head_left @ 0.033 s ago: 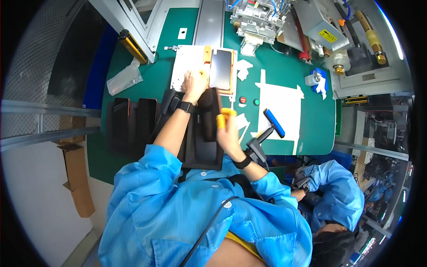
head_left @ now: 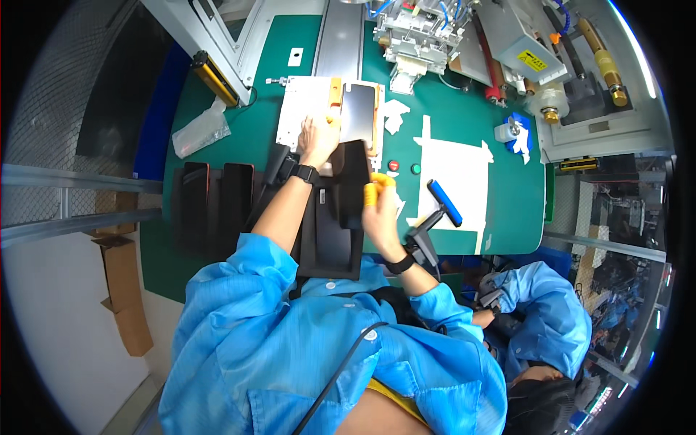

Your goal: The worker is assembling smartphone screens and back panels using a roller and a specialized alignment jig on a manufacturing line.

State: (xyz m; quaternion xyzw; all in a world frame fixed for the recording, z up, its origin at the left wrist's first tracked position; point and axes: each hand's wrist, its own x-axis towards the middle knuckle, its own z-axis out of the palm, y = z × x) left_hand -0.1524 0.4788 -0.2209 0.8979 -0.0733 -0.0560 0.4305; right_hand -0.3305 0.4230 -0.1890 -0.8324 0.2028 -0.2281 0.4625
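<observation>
My left hand (head_left: 317,141) rests on a white fixture plate (head_left: 297,101), fingers bent and somewhat apart, near an orange block (head_left: 336,93). A yellow finger cover shows at its edge, and no held thing is visible. A dark phone-like panel (head_left: 342,109) lies in the plate's right side. My right hand (head_left: 380,214), with yellow finger covers, is closed on the edge of a dark phone-like slab (head_left: 353,181). That slab is tilted above a black tray (head_left: 308,250), in which another dark panel (head_left: 333,243) lies. The slab hides part of the tray.
Left of the tray lie two dark phone-like panels (head_left: 196,190) on black trays. A blue roller (head_left: 444,203) and a taped white sheet (head_left: 457,170) are at right. Red (head_left: 393,165) and green (head_left: 415,169) buttons sit between. A metal machine (head_left: 420,43) stands behind. A co-worker's sleeve (head_left: 544,297) is at lower right.
My right hand has moved slightly right with the dark slab, which now shows more of its face. More of the panel in the tray is visible. My left hand stays at the plate.
</observation>
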